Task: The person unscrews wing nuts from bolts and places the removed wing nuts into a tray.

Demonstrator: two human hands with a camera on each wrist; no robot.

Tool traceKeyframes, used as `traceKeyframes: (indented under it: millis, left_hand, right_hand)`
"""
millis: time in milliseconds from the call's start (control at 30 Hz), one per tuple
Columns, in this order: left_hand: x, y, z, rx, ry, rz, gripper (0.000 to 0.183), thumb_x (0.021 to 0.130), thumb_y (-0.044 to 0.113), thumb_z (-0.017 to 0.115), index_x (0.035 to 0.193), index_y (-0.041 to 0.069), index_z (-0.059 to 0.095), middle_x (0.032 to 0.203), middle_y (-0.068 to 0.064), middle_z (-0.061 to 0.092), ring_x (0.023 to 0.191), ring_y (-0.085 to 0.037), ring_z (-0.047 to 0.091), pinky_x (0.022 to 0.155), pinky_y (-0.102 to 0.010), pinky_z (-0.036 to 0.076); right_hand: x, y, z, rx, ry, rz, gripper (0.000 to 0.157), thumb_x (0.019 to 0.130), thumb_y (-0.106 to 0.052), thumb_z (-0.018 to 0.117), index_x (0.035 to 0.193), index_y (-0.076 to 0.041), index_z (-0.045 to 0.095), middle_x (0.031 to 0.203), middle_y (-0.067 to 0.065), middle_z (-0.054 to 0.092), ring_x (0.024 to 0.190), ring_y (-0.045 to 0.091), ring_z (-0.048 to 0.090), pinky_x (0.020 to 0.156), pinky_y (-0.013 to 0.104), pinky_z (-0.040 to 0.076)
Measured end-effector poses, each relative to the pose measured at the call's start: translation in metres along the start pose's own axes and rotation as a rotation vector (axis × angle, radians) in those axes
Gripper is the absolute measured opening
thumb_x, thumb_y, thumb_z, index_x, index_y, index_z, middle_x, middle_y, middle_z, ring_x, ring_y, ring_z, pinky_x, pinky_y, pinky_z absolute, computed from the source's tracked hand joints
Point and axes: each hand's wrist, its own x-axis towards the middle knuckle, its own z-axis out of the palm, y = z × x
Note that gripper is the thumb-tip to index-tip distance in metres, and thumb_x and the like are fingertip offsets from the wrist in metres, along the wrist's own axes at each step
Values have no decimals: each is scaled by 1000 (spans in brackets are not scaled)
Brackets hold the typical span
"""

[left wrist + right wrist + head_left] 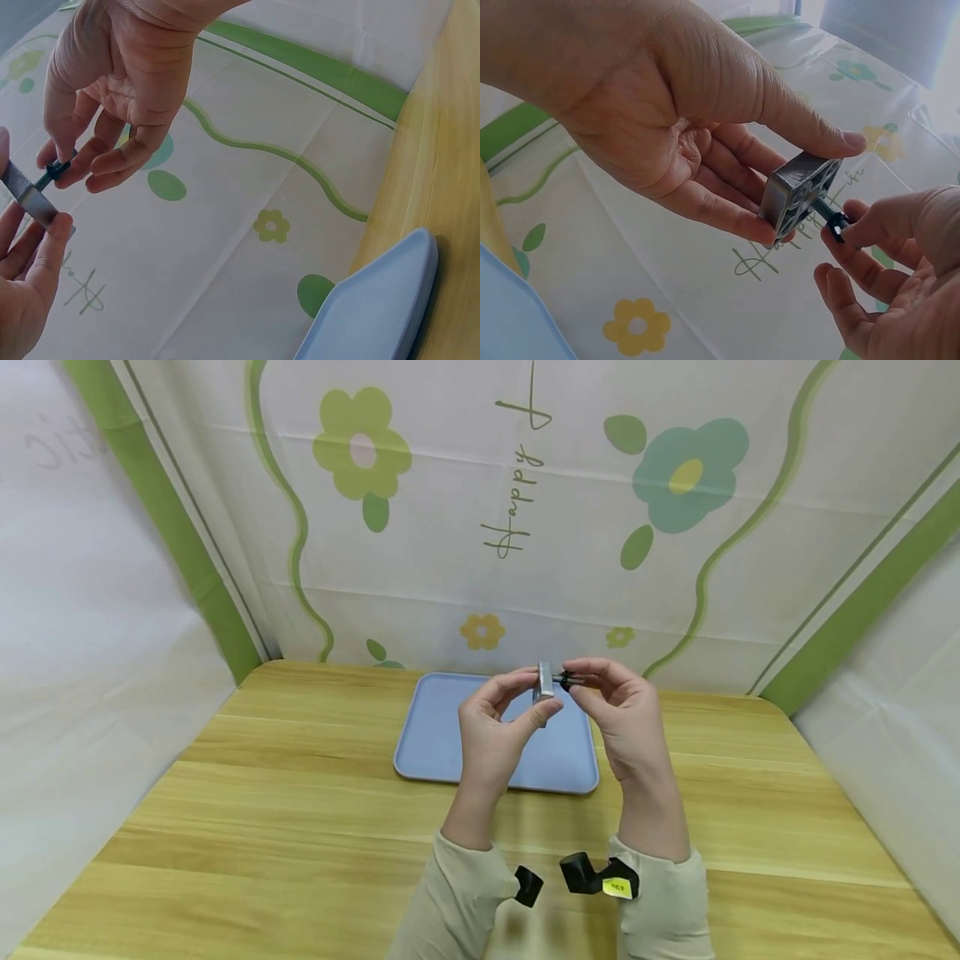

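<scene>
My left hand (491, 727) holds a small square grey metal block (784, 196) by its edges, between thumb and fingers. Round openings show on one face of the block in the right wrist view. From that face stands a threaded bolt (825, 208) with a dark piece at its outer end. Thumb and fingertips of my right hand (628, 718) pinch that dark end, partly covering it. Both hands are raised above a light blue tray (435, 735). In the left wrist view, the bolt (51, 174) lines up between the block and my right fingertips.
The tray lies toward the back of a wooden table (285, 827). Behind it hangs a white curtain (442, 560) with flowers and lettering, and white cloth sides with green bands flank the table. Each sleeve bears a black wrist mount (581, 874).
</scene>
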Motion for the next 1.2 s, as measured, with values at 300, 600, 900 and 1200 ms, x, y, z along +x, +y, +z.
traceKeyframes:
  millis: [300,600,900,1200]
  left_hand:
    - [1,0,0,-2,6,-11,33,81,6,82,110,-1,70,122,-12,68,118,-18,65,76,-28,63]
    - [1,2,0,-1,14,-26,33,80,6,82,110,-1,70,122,-11,69,117,-18,65,73,-24,62]
    - [0,2,0,9,14,-24,33,81,9,82,110,0,70,122,-10,69,118,-17,65,73,-26,62]
    - [0,1,0,2,10,-16,34,81,11,82,110,0,70,122,-11,68,118,-18,65,72,-25,62]
  right_hand:
    - [1,1,-1,65,35,6,32,94,8,59,95,-20,74,94,-6,68,89,9,60,77,18,54]
    - [4,-2,-2,109,178,113,20,100,-8,58,90,-14,73,76,-3,63,77,12,58,71,25,49]
    - [2,-3,-3,98,152,137,19,102,-15,57,90,-15,72,66,-2,62,68,12,59,68,27,45]
    - [2,-1,-3,79,125,124,21,102,-18,58,88,-16,74,66,-2,65,67,11,64,66,25,49]
